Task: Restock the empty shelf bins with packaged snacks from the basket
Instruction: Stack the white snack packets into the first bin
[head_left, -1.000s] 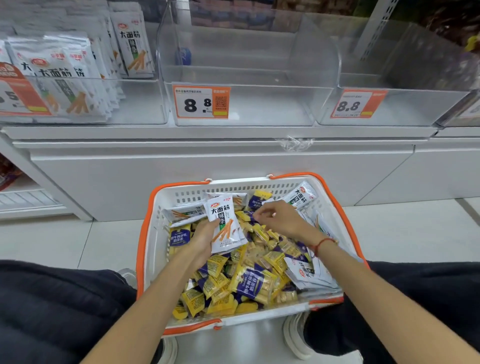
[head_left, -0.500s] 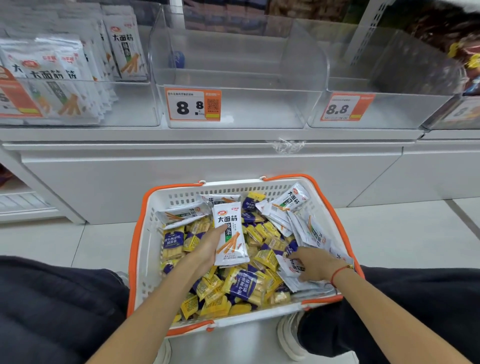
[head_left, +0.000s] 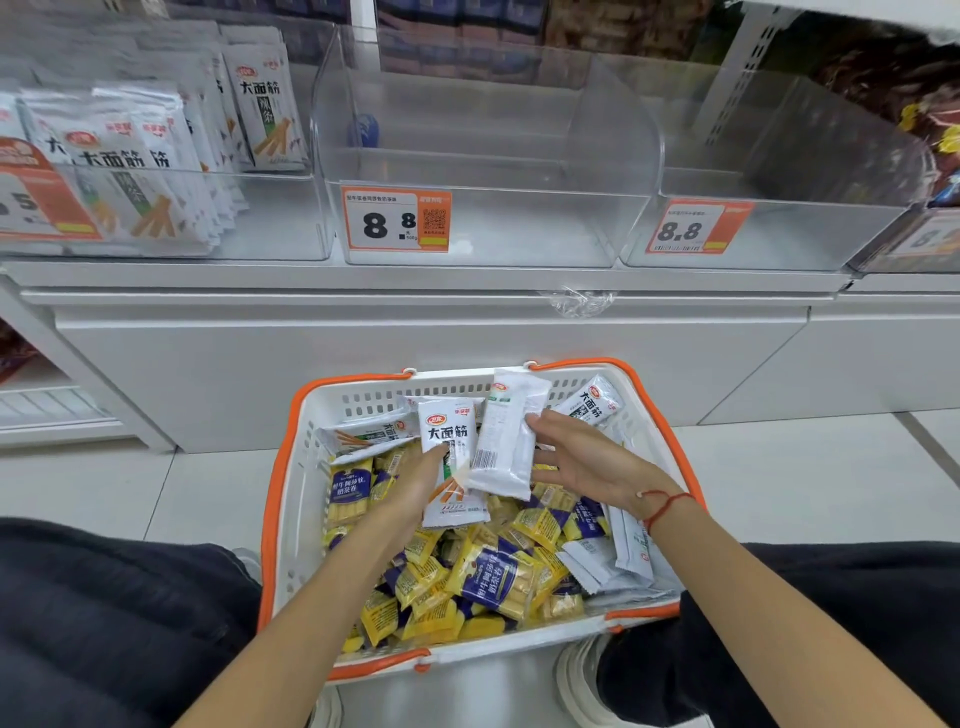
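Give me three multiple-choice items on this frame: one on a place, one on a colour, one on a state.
1. Where is the basket?
A. on the floor below the shelf
B. inside a bin
C. on the shelf

2. What colour is its rim?
A. blue
B. orange
C. green

3. What state is the middle bin in?
A. full
B. half full
C. empty

Answers: 1 A, it stands on the tiles by the person's knees; 2 B, orange trim edges the white mesh; 3 C, no packets show behind its 8.8 tag.
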